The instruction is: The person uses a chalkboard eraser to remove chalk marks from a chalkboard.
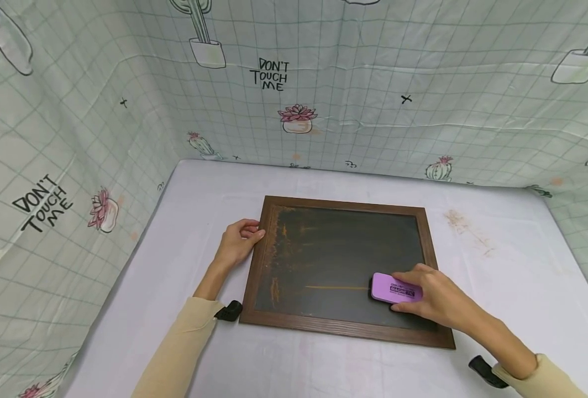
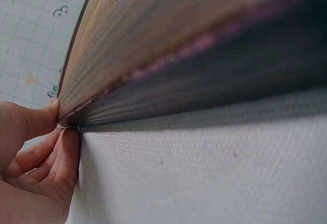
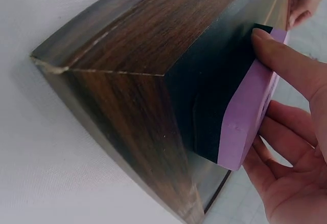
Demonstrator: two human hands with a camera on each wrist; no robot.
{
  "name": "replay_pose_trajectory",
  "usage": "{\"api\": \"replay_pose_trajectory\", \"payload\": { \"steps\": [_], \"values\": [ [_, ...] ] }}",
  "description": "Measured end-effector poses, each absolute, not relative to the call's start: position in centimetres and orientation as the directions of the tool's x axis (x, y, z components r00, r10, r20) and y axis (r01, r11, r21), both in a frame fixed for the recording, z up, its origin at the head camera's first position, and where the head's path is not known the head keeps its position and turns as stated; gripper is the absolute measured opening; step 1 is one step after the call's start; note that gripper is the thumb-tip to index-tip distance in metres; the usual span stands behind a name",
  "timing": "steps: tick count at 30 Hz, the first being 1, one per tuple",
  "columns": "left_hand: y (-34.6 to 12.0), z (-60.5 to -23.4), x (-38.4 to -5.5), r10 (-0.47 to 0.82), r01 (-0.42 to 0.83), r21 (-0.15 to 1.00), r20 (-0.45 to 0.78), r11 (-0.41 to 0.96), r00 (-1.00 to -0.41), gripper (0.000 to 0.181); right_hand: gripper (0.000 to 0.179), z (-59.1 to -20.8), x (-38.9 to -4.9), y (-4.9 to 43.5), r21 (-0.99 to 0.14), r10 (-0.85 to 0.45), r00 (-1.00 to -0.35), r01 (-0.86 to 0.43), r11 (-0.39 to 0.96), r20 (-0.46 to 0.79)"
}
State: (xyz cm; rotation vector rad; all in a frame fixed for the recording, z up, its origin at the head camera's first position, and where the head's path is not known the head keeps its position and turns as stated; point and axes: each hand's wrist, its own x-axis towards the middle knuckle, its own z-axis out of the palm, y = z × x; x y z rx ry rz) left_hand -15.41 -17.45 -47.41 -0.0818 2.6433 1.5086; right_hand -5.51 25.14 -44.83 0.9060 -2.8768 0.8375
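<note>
A chalkboard (image 1: pixel 344 243) with a brown wooden frame (image 1: pixel 344 331) lies on the white-covered table. Its dark surface carries orange chalk smears on the left and one thin orange line (image 1: pixel 336 287) low in the middle. At the left edge of the frame, my left hand (image 1: pixel 239 240) holds the board, thumb on the edge and fingers curled beside it; the left wrist view shows this grip close up. My right hand (image 1: pixel 438 293) grips a purple magnetic eraser (image 1: pixel 386 287) between thumb and fingers. In the right wrist view the eraser's black felt side (image 3: pixel 209 127) faces the board near the frame's corner.
Cloth printed with cacti and a grid (image 1: pixel 344 83) hangs behind and to the left of the table. A brownish smudge (image 1: pixel 465 229) marks the white cover (image 1: pixel 518 265) right of the board. Black wrist straps (image 1: pixel 229 311) show at both sleeves.
</note>
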Motion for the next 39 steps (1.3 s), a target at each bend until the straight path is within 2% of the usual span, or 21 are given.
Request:
{"api": "replay_pose_trajectory", "payload": {
  "steps": [12, 39],
  "values": [
    [-17.4, -47.5, -15.4, 0.003, -0.099, 0.855, -0.117, 0.508, -0.993, 0.035, 0.06, -44.8, -6.0, 23.8, -0.508, -0.521, -0.847, -0.498, 0.703, 0.109],
    [-17.4, -47.5, -15.4, -0.001, -0.084, 0.853, -0.097, 0.515, -0.995, 0.034, 0.058, -45.0, -7.3, 21.0, -0.489, -0.571, -0.812, -0.549, 0.678, 0.119]
  ]
}}
